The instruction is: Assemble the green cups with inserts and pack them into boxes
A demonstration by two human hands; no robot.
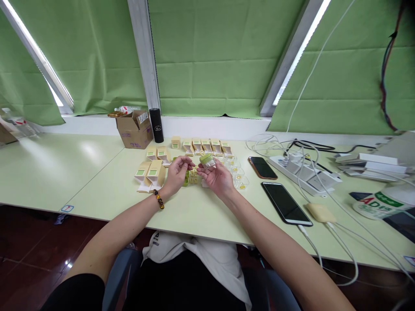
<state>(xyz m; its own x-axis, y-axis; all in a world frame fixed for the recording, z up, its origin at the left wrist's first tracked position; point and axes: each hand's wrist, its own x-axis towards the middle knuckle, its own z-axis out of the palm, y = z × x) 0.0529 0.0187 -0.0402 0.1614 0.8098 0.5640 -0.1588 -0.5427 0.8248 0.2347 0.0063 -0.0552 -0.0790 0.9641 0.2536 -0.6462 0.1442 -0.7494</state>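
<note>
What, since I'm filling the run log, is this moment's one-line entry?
right hand: holds green-lidded clear container | left hand: beside it, grip unclear | table: open cartons, phones

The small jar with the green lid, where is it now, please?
In the head view, the small jar is near the middle, held in the right hand over the table, with the left hand just left of it.

Single head-worn cam here, looking forward and down across the tabletop (207, 211). It's pretty wide (green blinds (220, 65) at 12 o'clock, the wearer's own lap (191, 276) at 6) and sits fairly near, left hand (177, 173) and right hand (218, 179) landing close to dead center.
</note>
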